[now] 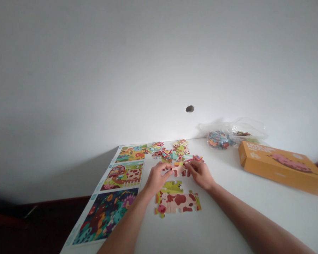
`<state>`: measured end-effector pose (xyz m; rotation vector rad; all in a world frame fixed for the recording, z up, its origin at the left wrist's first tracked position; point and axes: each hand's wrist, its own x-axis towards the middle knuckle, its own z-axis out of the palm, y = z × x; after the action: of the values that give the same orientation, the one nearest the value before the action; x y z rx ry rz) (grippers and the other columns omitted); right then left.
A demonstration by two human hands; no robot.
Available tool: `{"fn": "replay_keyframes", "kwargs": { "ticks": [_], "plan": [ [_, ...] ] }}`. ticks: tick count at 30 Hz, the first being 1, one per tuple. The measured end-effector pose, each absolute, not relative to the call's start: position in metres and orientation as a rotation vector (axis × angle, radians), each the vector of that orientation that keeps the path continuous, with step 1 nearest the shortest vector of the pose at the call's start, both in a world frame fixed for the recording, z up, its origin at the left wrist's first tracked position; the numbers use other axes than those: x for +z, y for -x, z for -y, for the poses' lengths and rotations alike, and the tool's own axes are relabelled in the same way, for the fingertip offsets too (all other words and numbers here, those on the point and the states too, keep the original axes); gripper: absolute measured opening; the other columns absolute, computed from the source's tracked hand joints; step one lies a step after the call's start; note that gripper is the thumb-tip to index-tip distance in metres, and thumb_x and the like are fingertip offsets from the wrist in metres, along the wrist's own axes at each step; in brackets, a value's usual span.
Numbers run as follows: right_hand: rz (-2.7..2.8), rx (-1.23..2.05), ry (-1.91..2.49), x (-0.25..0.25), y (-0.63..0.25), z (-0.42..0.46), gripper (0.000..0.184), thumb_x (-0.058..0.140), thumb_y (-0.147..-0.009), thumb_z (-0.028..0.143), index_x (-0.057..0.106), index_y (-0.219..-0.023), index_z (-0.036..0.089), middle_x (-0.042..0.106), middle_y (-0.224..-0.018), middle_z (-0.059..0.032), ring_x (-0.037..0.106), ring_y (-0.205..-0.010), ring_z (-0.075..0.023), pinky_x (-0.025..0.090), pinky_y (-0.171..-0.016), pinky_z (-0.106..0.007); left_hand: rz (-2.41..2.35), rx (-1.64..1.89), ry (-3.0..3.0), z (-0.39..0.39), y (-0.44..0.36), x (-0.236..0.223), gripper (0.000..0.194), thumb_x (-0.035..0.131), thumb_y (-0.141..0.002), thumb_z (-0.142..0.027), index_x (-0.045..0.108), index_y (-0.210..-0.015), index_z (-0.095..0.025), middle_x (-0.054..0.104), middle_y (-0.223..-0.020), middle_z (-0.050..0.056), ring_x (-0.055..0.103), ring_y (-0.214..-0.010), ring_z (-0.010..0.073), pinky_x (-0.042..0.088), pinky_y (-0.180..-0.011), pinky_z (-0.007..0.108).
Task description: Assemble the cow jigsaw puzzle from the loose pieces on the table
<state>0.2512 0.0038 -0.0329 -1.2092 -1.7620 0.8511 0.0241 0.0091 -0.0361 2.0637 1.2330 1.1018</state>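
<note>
We've got a partly joined cow jigsaw section (181, 201) flat nearest us, cream with red-brown patches, pink muzzle left, green upper-left part. Cream-and-brown jigsaw strip (178, 170) sits beyond, separate; loose multicolored jigsaw pieces (180, 148) cluster farther back.

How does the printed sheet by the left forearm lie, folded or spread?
Spread: the printed sheet lies flat on the table, three pictures facing up. The left forearm covers part of its near end.
</note>
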Motion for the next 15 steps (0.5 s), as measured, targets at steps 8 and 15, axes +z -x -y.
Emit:
{"fn": "replay_keyframes", "kwargs": {
  "ticks": [8,15],
  "plan": [
    [1.772,0.864,1.195,-0.0315,-0.2509,-0.0036,0.049,0.044,-0.097,0.055,0.058,-0.065,0.021,0.064,-0.061,-0.0021,0.053,-0.054,-0.0145,0.038,-0.054,-0.028,-1.222,1.104,-2.054,-0.0098,-0.0246,-0.0358,0.013,0.067,-0.084,-0.021,0.072,-0.096,-0.022,0.071,-0.092,0.003,0.065,-0.087,0.0181,0.05,-0.081,0.029],
    [1.789,0.838,1.206,-0.0311,-0.2513,-0.0035,0.05,0.044,-0.097,0.055,0.057,-0.064,0.02,0.062,-0.059,-0.0017,0.05,-0.052,-0.0132,0.035,-0.052,-0.027,-1.218,1.096,-2.051,-0.0095,-0.0236,-0.036,0.013,0.067,-0.084,-0.021,0.073,-0.096,-0.021,0.071,-0.092,0.004,0.065,-0.087,0.0183,0.049,-0.081,0.029]
  ]
}}
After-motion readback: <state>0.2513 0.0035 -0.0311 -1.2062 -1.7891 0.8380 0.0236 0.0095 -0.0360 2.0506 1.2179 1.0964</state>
